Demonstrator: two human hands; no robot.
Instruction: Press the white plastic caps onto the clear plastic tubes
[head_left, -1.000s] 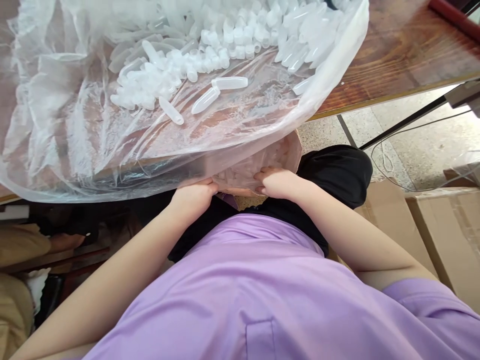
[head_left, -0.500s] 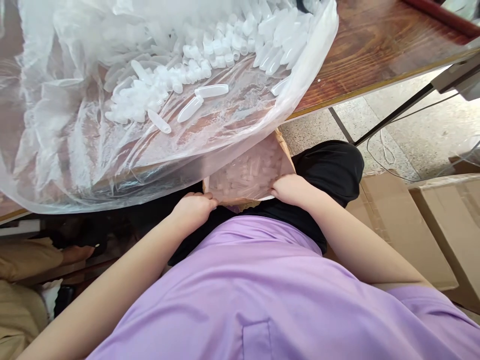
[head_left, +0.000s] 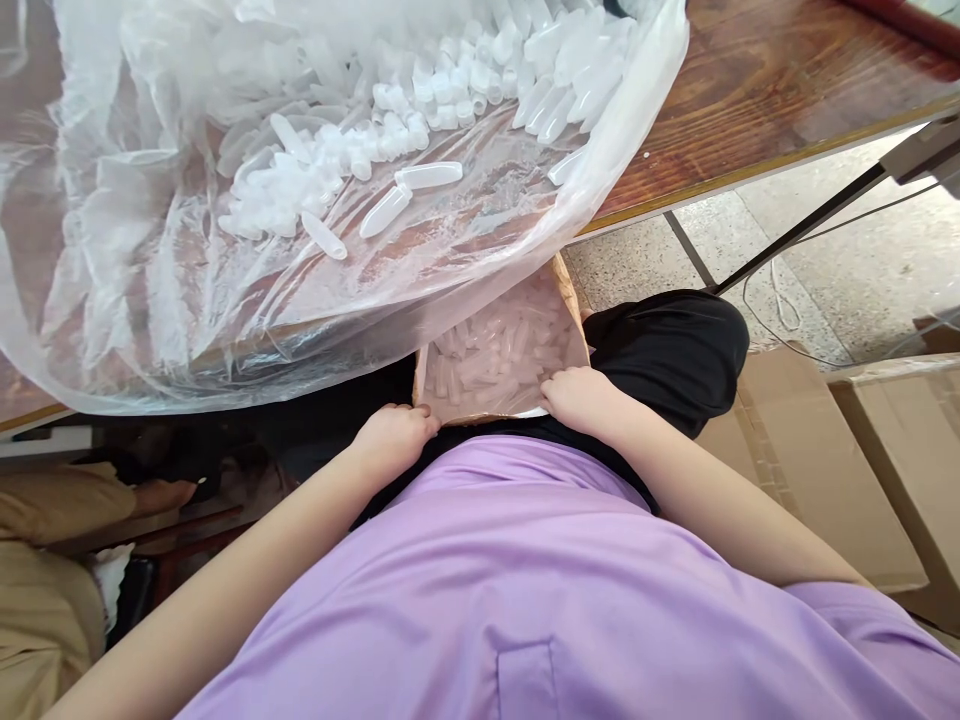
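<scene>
A cardboard box [head_left: 568, 290] full of small translucent plastic tubes [head_left: 499, 350] rests at my lap, partly beneath the table edge. My left hand [head_left: 396, 438] grips its near left corner, fingers curled over the rim. At the near right corner, my right hand [head_left: 581, 397] is closed on the rim too. A large clear plastic bag [head_left: 480, 225] lies spread on the table and hangs over its edge, covering the far left part of the box. White plastic tubes or caps [head_left: 420, 110] lie heaped on the bag, with several loose ones nearer the edge.
The wooden table [head_left: 735, 80] spans the top of the view. Closed cardboard cartons [head_left: 817, 450] stand on the floor at right, near a metal table leg [head_left: 810, 225] and a cable [head_left: 784, 300]. Another person's tan-clothed leg [head_left: 45, 600] shows at lower left.
The box has shifted slightly toward me, its tubes showing more clearly, with both hands still on its rim. My right knee has moved a little outward. The camera view has shifted slightly.
</scene>
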